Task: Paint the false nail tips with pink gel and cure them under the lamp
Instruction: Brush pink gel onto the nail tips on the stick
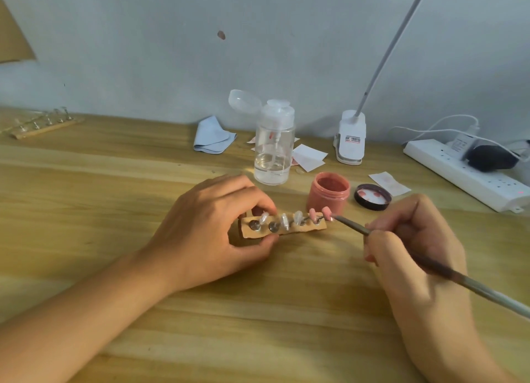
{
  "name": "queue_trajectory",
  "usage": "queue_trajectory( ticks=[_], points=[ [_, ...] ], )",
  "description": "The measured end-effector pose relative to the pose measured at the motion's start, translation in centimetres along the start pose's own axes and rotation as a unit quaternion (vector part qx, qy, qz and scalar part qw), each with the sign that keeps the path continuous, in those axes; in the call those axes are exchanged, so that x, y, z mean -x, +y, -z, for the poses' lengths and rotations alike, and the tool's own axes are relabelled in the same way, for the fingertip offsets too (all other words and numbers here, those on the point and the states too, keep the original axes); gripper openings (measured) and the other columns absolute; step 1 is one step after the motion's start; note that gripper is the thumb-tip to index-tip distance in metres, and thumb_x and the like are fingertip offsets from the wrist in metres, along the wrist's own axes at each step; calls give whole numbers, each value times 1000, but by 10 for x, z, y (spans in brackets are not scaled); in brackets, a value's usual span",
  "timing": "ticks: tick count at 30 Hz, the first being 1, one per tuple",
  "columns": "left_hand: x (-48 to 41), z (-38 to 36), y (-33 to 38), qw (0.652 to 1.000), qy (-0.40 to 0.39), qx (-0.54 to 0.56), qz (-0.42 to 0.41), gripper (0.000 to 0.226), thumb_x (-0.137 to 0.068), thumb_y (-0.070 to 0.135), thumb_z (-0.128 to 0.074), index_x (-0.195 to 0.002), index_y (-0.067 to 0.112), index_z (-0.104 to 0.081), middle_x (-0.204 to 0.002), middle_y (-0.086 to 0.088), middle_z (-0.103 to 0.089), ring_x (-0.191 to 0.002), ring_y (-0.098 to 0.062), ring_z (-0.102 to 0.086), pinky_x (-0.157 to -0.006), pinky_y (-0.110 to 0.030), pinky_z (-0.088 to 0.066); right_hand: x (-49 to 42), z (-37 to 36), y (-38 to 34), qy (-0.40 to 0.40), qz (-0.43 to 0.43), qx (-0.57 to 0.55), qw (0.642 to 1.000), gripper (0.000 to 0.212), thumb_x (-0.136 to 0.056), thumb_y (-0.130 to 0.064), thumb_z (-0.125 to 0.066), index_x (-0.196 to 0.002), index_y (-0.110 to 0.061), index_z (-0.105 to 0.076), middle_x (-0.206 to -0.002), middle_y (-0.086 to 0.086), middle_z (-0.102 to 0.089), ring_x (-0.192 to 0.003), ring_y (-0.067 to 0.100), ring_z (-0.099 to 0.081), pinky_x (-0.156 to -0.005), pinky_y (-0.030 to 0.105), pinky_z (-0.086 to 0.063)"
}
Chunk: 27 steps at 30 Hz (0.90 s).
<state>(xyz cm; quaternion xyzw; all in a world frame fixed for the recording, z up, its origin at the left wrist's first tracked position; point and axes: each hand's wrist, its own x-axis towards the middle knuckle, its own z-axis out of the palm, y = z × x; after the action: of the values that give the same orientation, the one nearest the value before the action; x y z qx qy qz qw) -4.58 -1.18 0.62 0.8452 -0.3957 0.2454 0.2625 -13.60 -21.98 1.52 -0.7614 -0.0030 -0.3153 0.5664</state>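
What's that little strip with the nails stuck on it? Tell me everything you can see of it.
The strip is a tan bar that looks like cardboard, lying left to right on the wooden table. Five nail tips stand along it on small pins: the two at its right end are pink, the other three clear. The left hand pinches its left end. The brush in the right hand reaches the rightmost tip.

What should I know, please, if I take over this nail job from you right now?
Left hand pinches the cardboard strip on the table. Right hand holds the brush, bristles at the rightmost tip.
Pink gel jar stands open behind the strip, lid beside it.
Done: the two right tips are pink.
Left: three clear tips, then curing; the clip lamp stands by the back wall. Second strip, far left, looks unpainted.
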Motion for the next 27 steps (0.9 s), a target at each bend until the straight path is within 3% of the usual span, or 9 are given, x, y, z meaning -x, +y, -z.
queue_trajectory(
  ticks=[2,4,8,10,12,16,20,23,27],
  points=[
    [-1,0,-1,1000,-22,-7,19,24,-78,48,-64,-94,31,-69,-83,21,-54,-74,-1,-50,-74,-22,-41,-1,-1,2,2,-10,-65,998,12,-74,-8,-57,-73,-16,-49,-61,19,-54,-48,14,-46,-47,23,-37],
    [-1,-1,-3,998,-46,-3,38,29,-76,53,-62,-97,34,-70,-82,21,-56,-76,-2,-53,-78,-23,-39,-2,-1,2,-12,-31,-124,992,24,-78,-9,-74,-80,-12,-50,-62,12,-62,-54,7,-53,-54,15,-42],
    [-3,-4,-7,995,-65,32,75,30,-72,58,-59,-87,35,-71,-79,21,-59,-78,0,-56,-78,-25,-39,-4,0,0,-26,-106,-194,975,15,-76,-23,-66,-84,-15,-56,-78,8,-73,-68,12,-60,-70,20,-51],
    [-4,-5,-9,993,-64,50,83,31,-71,59,-60,-85,34,-71,-78,19,-60,-77,-3,-57,-74,-24,-41,-7,1,1,-14,-128,-236,963,6,-81,-13,-64,-82,-12,-58,-78,10,-73,-66,14,-63,-68,20,-54],
    [-5,-5,-10,992,-63,63,86,31,-73,58,-62,-88,34,-73,-81,16,-63,-78,-6,-60,-73,-27,-45,-7,1,0,3,-148,-255,956,14,-88,0,-56,-77,-8,-56,-71,14,-71,-60,17,-61,-63,19,-54],
    [-5,-4,-11,991,-54,86,83,21,-78,46,-71,-98,38,-73,-88,18,-64,-84,-8,-62,-73,-27,-49,-1,-2,-5,-6,-143,-240,960,23,-90,8,-48,-71,-3,-45,-62,21,-67,-50,18,-56,-55,19,-50],
    [-4,-3,-10,994,-43,72,76,23,-81,49,-68,-103,42,-70,-92,25,-60,-85,-3,-61,-72,-19,-46,1,-7,-7,-13,-124,-232,965,25,-89,16,-47,-71,0,-41,-61,23,-68,-47,18,-56,-54,20,-50],
    [-3,-3,-8,995,-42,60,68,27,-82,53,-63,-105,41,-70,-92,23,-60,-84,-4,-61,-72,-22,-47,2,-10,-7,-6,-102,-222,970,22,-78,0,-64,-71,-2,-43,-65,19,-71,-50,15,-60,-58,18,-51],
    [-3,-3,-7,996,-36,50,59,28,-82,54,-61,-104,40,-70,-91,22,-61,-82,-5,-62,-71,-26,-47,6,-11,-9,-9,-84,-200,976,14,-74,-15,-58,-74,-6,-47,-69,13,-74,-55,13,-63,-60,16,-51]
  ],
)
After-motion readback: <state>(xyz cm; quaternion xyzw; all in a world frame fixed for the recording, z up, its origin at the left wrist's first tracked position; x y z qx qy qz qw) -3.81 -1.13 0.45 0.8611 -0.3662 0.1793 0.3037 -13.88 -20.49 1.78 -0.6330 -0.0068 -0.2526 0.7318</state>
